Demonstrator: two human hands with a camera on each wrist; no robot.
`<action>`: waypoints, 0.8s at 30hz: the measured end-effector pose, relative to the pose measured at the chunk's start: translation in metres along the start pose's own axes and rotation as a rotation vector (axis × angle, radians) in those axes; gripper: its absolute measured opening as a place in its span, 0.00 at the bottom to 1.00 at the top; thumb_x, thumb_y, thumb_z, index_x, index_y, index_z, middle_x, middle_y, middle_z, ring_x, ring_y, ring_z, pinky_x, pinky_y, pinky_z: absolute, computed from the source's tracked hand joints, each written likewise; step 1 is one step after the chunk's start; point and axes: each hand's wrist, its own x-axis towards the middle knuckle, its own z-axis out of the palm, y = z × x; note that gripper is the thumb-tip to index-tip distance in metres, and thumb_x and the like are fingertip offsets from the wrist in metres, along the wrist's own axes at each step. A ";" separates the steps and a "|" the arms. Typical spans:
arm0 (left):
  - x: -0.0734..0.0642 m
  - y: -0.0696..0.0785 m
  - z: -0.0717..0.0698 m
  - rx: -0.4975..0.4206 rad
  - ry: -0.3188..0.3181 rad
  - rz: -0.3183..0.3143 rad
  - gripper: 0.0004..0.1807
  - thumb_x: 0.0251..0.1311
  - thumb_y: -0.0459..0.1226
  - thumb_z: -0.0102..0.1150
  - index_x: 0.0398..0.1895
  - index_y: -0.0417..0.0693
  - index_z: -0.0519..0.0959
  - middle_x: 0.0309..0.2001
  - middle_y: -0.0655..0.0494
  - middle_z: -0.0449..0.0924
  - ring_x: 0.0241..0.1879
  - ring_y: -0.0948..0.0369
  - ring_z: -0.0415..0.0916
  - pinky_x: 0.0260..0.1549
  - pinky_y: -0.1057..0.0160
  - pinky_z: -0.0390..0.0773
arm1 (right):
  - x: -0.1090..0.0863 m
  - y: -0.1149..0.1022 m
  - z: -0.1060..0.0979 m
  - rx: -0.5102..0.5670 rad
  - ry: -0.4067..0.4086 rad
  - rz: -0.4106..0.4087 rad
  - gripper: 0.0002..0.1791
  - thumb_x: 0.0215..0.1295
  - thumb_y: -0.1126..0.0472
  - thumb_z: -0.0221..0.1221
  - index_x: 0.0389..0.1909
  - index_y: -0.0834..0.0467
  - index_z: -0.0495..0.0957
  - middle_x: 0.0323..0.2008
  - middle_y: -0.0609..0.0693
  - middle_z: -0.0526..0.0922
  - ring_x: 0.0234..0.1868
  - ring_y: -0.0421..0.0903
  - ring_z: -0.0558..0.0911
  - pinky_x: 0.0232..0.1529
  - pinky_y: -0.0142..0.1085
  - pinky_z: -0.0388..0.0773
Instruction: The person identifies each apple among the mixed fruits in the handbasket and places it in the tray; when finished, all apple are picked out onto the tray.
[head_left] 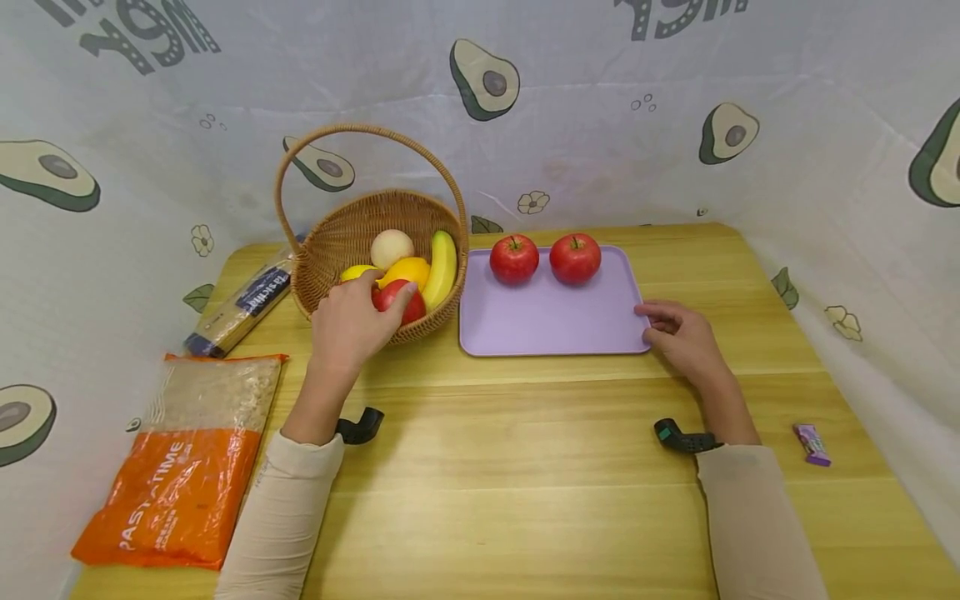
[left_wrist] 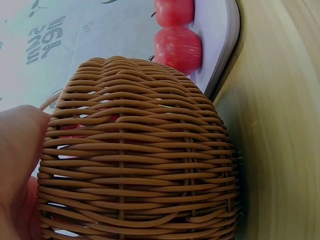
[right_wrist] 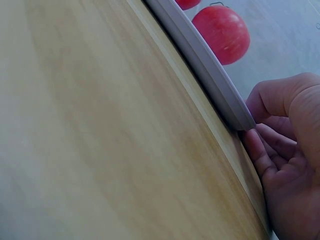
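In the head view, my left hand (head_left: pixel 352 321) reaches over the front rim of a wicker basket (head_left: pixel 307 287). Its thumb and fingers are curled round a red apple (head_left: pixel 412 307) among the fruit. Beside that apple lie a banana (head_left: pixel 442 268), an orange-yellow fruit (head_left: pixel 408 271), a yellow fruit (head_left: pixel 356 272) and a pale round fruit (head_left: pixel 392 248). The basket's woven side (left_wrist: pixel 135 150) covers most of the left wrist view. My right hand (head_left: pixel 686 337) pinches the right edge of a lilac tray (head_left: pixel 551 325), thumb and fingers at its rim (right_wrist: pixel 220 90).
Two red apples, one on the left (head_left: pixel 513 259) and one on the right (head_left: pixel 575 258), sit at the tray's back. An orange pasta bag (head_left: pixel 176 492) and a pasta pack (head_left: pixel 243 308) lie on the left. A small purple-wrapped sweet (head_left: pixel 812 444) lies at the right.
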 end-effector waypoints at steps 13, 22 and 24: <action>0.002 0.001 -0.007 -0.002 -0.179 0.116 0.37 0.70 0.62 0.51 0.69 0.45 0.75 0.60 0.40 0.82 0.57 0.39 0.80 0.56 0.39 0.78 | -0.001 0.001 0.002 0.002 -0.002 -0.001 0.22 0.70 0.67 0.58 0.64 0.63 0.79 0.69 0.62 0.74 0.56 0.50 0.73 0.44 0.12 0.67; 0.001 0.004 -0.012 0.030 -0.213 0.124 0.37 0.68 0.62 0.54 0.73 0.53 0.72 0.62 0.41 0.81 0.55 0.41 0.81 0.53 0.38 0.80 | 0.000 0.002 0.001 0.001 0.005 -0.006 0.22 0.70 0.66 0.58 0.64 0.62 0.79 0.67 0.61 0.75 0.52 0.47 0.73 0.43 0.12 0.68; 0.001 0.004 -0.012 0.035 -0.216 0.116 0.39 0.68 0.63 0.54 0.76 0.54 0.68 0.64 0.40 0.79 0.56 0.39 0.80 0.53 0.35 0.79 | 0.000 0.002 0.001 0.003 0.004 -0.006 0.22 0.70 0.66 0.58 0.64 0.62 0.79 0.67 0.61 0.75 0.52 0.46 0.72 0.43 0.12 0.67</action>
